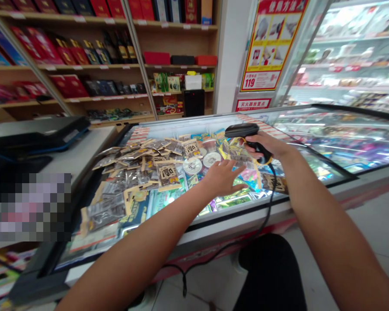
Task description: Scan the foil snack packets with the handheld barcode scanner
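Note:
My right hand (268,144) grips a black barcode scanner (241,130) by its handle, and a cable hangs from it toward the floor. My left hand (223,176) is open, fingers spread, just above the goods; whether it touches any is unclear. Near its fingertips are a clear packet (241,161) and two round cups with pale lids, one (211,160) beside the other (192,166). To the left lies a heap of brown-and-clear snack packets (139,166). Yellow packets (228,149) rest below the scanner, and another brown packet (275,183) lies beneath my right wrist.
All these goods lie on a glass-topped freezer (330,142) with dark frame edges. A counter with a black device (39,131) stands at left. The scanner cable (210,257) droops along the freezer front. Shelves of boxes (180,60) rise behind.

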The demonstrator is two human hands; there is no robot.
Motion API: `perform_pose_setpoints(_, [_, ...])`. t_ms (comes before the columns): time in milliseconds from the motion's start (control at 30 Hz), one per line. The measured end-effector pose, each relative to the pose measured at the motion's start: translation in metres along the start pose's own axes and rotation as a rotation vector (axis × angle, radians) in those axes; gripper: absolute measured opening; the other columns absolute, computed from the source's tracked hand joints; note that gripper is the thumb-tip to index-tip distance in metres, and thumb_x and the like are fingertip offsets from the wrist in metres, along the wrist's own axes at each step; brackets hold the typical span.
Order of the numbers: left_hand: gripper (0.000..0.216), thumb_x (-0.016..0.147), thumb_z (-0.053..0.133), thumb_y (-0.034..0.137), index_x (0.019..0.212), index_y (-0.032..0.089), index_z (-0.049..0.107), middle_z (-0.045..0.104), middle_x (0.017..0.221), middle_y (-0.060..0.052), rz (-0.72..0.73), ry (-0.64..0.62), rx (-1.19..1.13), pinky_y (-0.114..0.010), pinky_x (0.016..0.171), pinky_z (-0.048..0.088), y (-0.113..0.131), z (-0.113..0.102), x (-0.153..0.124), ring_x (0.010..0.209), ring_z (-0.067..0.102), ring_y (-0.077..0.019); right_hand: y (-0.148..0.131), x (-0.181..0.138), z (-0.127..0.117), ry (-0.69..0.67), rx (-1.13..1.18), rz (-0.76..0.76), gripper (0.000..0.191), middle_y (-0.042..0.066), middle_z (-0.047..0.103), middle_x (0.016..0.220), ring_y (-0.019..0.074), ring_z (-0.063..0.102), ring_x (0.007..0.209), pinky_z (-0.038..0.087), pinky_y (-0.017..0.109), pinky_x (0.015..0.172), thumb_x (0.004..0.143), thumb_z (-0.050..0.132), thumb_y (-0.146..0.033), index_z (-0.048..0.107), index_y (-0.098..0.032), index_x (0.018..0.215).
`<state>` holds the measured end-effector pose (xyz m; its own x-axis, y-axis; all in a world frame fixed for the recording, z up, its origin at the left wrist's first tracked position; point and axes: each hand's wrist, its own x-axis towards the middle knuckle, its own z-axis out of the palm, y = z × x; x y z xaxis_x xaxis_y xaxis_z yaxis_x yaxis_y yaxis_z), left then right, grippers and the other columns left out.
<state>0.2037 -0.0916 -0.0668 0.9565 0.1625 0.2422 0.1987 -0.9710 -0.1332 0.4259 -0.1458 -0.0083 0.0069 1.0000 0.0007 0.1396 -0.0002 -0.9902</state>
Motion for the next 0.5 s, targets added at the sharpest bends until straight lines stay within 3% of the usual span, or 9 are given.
perform_pose_setpoints(133, [0.071, 0.096, 0.038, 0.070, 0.155, 0.031, 0.044, 0.051, 0.152, -0.015, -0.166, -0.025, 0.081, -0.054, 0.107, 0.042, -0.029, -0.008, -0.008, 0.134, 0.052, -0.0375, -0.003, -0.003, 0.006, -0.012, -0.003, -0.005, 0.037, -0.003, 0.051, 0.059, 0.0080, 0.042, 0.041, 0.028, 0.023, 0.037, 0.079, 0.079, -0.047, 0.057, -0.017, 0.081])
perform_pose_setpoints(233, [0.073, 0.096, 0.039, 0.069, 0.152, 0.023, 0.048, 0.048, 0.154, -0.018, -0.267, -0.039, 0.104, -0.055, 0.113, 0.037, -0.041, -0.011, -0.013, 0.142, 0.043, -0.0388, -0.002, -0.002, 0.008, -0.041, -0.013, 0.013, 0.035, -0.003, 0.050, 0.059, 0.0083, 0.043, 0.041, 0.027, 0.023, 0.037, 0.080, 0.077, -0.046, 0.057, -0.018, 0.081])
perform_pose_setpoints(400, [0.083, 0.097, 0.034, 0.070, 0.156, 0.011, 0.038, 0.031, 0.166, -0.019, -0.172, -0.064, 0.013, -0.045, 0.121, 0.031, -0.027, -0.006, -0.014, 0.153, 0.030, -0.0331, 0.003, 0.001, 0.003, -0.071, -0.032, 0.070, 0.035, -0.003, 0.049, 0.060, 0.0072, 0.040, 0.041, 0.027, 0.022, 0.038, 0.084, 0.072, -0.049, 0.057, -0.018, 0.083])
perform_pose_setpoints(500, [0.094, 0.094, 0.030, 0.076, 0.157, 0.006, 0.034, 0.021, 0.169, -0.019, -0.144, -0.133, -0.049, -0.047, 0.123, 0.027, -0.013, -0.001, -0.011, 0.156, 0.021, -0.0355, 0.006, 0.002, 0.001, -0.122, -0.058, 0.115, 0.039, -0.002, 0.050, 0.060, 0.0065, 0.039, 0.042, 0.027, 0.021, 0.038, 0.085, 0.071, -0.053, 0.057, -0.017, 0.081])
